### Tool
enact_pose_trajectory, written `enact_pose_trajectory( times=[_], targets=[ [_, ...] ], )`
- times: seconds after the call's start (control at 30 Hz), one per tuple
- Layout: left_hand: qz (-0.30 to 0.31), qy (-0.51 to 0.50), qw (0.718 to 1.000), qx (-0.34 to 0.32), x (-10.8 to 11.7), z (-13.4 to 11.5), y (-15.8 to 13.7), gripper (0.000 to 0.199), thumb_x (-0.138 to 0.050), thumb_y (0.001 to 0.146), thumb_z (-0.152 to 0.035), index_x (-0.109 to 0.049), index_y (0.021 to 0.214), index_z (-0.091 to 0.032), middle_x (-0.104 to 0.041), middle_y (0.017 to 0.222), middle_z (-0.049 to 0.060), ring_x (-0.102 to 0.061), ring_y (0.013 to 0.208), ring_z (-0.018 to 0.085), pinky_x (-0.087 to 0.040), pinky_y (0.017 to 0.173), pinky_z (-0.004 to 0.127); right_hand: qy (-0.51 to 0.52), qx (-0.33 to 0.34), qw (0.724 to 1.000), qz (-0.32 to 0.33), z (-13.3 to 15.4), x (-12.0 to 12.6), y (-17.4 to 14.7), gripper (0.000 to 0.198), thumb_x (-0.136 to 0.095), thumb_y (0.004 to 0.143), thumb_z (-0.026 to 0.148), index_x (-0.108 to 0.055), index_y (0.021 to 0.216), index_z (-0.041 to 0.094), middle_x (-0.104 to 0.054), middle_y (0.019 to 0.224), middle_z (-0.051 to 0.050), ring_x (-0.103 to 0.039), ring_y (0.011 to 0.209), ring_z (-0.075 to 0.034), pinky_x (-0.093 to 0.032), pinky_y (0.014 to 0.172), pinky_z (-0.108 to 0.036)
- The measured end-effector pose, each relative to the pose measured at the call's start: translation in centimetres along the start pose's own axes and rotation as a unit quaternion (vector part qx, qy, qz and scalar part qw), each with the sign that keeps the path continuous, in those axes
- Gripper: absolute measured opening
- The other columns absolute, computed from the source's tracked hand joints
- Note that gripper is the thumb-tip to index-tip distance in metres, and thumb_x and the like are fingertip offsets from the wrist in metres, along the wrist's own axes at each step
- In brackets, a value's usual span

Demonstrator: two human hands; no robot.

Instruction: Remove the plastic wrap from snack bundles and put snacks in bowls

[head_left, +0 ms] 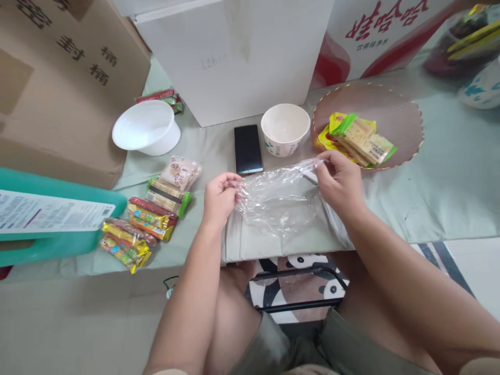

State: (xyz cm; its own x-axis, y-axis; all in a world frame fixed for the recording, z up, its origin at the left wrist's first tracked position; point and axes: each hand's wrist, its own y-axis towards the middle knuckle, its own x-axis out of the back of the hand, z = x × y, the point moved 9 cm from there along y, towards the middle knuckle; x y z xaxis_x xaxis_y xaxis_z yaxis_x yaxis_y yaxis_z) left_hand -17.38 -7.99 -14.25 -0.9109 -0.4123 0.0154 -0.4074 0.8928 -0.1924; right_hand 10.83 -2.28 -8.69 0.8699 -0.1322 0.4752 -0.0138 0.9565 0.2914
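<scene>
1. And here is the centre of play: a sheet of clear plastic (279, 205), perhaps a thin bag, stretched above the near side of the counter (433, 192). Call it the middle of the dial, twelve pointing away from the person.
2. Progress, then: the plastic is picked up and spread wide, yet it looks crumpled and slack, with no contents showing. Whether its mouth is parted cannot be made out, so how much handling is left is hard to judge.
3. At nine o'clock, the snack packets (152, 219) lie in their wrappers on the counter; at two, the cracker packs (363, 140) sit wrapped in the round tray (406, 120).
4. Now the left hand (222, 198), between nine and ten: fingers curled in, thumb and fingertips pinching a gathered edge.
5. Over at two o'clock, the right hand (338, 179) is nearly closed too, nipping the opposite corner. It overlaps the tray's near rim in view; contact there cannot be told.
6. Just beyond the plastic, the phone (248, 148) lies flat at eleven, and the paper bowl (283, 130) stands upright at twelve.
</scene>
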Motion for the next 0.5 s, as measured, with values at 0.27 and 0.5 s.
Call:
enact_pose_trajectory(
  times=[0.27,0.5],
  targets=[
    [0.238,-0.014,0.971,-0.006,-3.8,-0.8,-2.2,0.046,-0.084,0.059,-0.012,-0.074,0.103,-0.023,-0.074,0.107,0.006,-0.07,0.089,0.019,-0.054,0.072,0.025,-0.014,-0.01,0.992,0.128,-0.8,-2.3,-0.7,0.014,-0.059,0.089,0.036,-0.058,0.082,0.024,-0.056,0.055,0.005,-0.048,0.051,-0.014,-0.038,0.058,-0.03],
    [0.023,0.068,0.991,-0.112,-0.2,-1.8,-0.5,0.018,-0.069,0.087,-0.026,-0.069,0.071,-0.018,-0.068,0.066,0.002,-0.064,0.065,0.014,-0.049,0.069,0.022,-0.013,0.014,0.983,0.184,0.0,-2.8,-1.0,0.018,-0.059,0.086,0.038,-0.063,0.08,0.021,-0.055,0.059,0.003,-0.046,0.054,-0.013,-0.035,0.056,-0.028]
  ],
)
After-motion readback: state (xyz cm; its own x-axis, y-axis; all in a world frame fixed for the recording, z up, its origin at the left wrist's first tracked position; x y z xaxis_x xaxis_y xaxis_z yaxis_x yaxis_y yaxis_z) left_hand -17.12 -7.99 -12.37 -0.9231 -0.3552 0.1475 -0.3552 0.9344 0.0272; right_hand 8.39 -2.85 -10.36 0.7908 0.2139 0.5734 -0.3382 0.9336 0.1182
